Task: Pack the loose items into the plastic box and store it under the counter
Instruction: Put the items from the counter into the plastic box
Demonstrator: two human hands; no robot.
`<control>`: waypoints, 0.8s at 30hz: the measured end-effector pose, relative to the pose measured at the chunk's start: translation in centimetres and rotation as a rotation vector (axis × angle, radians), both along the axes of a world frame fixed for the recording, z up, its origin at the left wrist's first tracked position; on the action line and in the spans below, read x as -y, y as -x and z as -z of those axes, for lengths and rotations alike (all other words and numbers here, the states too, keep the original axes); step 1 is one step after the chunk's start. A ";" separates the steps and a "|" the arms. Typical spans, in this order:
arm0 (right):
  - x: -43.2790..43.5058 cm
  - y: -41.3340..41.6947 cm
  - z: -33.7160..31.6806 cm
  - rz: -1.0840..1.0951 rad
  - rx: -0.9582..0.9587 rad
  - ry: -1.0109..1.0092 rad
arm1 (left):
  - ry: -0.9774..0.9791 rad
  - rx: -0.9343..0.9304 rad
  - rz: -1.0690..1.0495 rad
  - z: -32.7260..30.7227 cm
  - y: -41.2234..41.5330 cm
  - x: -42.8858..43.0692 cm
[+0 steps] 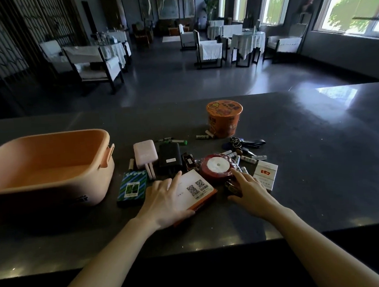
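1. While the left hand (163, 200) lies with straight fingers on the QR-coded carton (198, 187), the peach plastic box (71, 192) stands to its left on the tabletop (307, 158).
2. Right hand (251, 190) is relaxed and holds nothing, its forefinger touching the red ribbon spool (216, 166) just beyond it; a white pack (266, 174) lies to its right.

Left hand (165, 200) lies flat, fingers (175, 180) spread; right hand (252, 191) palm down, index finger (238, 174) extended, the rest loosely bent.
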State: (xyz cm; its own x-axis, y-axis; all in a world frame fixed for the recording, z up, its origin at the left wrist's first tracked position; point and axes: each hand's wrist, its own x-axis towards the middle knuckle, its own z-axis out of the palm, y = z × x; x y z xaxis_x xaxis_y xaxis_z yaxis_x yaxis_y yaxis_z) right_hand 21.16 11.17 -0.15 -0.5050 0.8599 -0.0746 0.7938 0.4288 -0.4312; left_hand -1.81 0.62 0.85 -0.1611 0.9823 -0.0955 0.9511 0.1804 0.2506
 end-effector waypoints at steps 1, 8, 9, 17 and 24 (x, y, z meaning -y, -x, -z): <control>0.0 -0.1 0.0 -0.006 0.003 0.006 | -0.005 0.008 -0.005 -0.1 0.0 0.2; -0.2 2.0 -2.4 -0.103 -0.053 -0.010 | -0.175 -0.028 -0.039 -1.9 0.8 2.2; -0.2 2.7 -2.9 -0.130 -0.055 -0.028 | -0.199 -0.039 -0.050 -2.4 1.1 2.6; 1.1 8.4 -7.5 -0.338 -0.051 -0.051 | -0.295 -0.208 -0.125 -7.5 6.6 5.5; 3.2 17.3 -13.7 -0.564 -0.206 -0.101 | -0.333 -0.178 -0.063 -12.8 11.3 7.4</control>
